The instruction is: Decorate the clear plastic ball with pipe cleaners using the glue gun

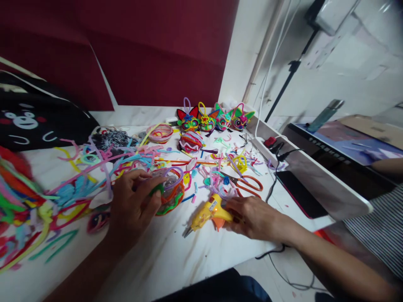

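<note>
My left hand [134,203] is closed in a pinch on a small dark green pipe-cleaner piece [158,190]. Just beyond those fingertips is a round pipe-cleaner ornament [176,200] with an orange and green rim and a purple loop; whether the hand touches it I cannot tell. My right hand [247,216] grips the rear of a yellow hot glue gun [208,211], whose metal nozzle points down and left toward the tabletop. Orange-handled scissors [248,183] lie just behind the right hand. A small dark pink ornament [98,221] sits beside my left wrist.
Cut pipe cleaners [75,188] cover the table's left and middle. Several finished animal-face ornaments [208,122] stand at the back. A phone [301,194] lies by the raised white edge [327,180], near a black cable [271,188]. Another person's forearm [385,167] shows at right.
</note>
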`<state>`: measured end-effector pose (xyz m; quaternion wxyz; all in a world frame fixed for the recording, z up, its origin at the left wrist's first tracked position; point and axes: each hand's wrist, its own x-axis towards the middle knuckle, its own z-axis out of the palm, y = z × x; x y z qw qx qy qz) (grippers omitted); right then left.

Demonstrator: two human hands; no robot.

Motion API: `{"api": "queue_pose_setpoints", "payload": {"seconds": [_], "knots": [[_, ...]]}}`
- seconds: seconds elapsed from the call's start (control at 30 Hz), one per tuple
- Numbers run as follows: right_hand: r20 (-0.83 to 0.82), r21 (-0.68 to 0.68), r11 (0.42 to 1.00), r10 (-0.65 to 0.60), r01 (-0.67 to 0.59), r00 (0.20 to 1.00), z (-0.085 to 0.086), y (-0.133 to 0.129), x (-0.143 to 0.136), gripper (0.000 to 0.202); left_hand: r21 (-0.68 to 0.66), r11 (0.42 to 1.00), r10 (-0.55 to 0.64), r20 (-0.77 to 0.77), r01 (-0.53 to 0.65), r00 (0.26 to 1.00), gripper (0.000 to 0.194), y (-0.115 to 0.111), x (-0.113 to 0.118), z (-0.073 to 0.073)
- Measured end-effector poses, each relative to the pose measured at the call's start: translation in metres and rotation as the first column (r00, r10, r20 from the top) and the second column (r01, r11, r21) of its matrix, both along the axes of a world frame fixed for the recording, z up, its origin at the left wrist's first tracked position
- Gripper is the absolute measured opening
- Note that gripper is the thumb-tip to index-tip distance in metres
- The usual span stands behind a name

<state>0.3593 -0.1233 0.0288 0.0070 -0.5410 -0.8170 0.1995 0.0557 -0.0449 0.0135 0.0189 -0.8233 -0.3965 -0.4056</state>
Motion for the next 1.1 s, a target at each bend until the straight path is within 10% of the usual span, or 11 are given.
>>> {"api": "queue_pose_setpoints", "payload": {"seconds": [0.3, 0.53, 0.77, 1.1], "knots": [[-0.289, -0.232, 0.966, -0.180, 0.113, 0.940, -0.006, 0.000, -0.004, 0.013, 0.019, 1.000, -0.007, -0.012, 0.007, 1.000, 0.028, -0.002, 0.000, 0.000], [-0.643, -0.427, 0.903, -0.345, 0.054, 0.684, 0.001, -0.002, 0.002, 0.026, 0.017, 1.000, -0.021, -0.006, 0.021, 1.000, 0.028, -0.003, 0.000, 0.001], [-0.780, -0.437, 0.894, -0.433, 0.101, 0.451, 0.006, 0.003, -0.008, 0.039, 0.006, 1.000, -0.002, -0.012, 0.002, 1.000, 0.028, -0.005, -0.001, -0.001], [-0.863, -0.294, 0.939, -0.341, 0.178, 0.372, 0.004, 0.019, -0.029, 0.037, 0.018, 1.000, 0.007, -0.027, -0.006, 1.000, 0.033, -0.005, -0.001, 0.000]]}}
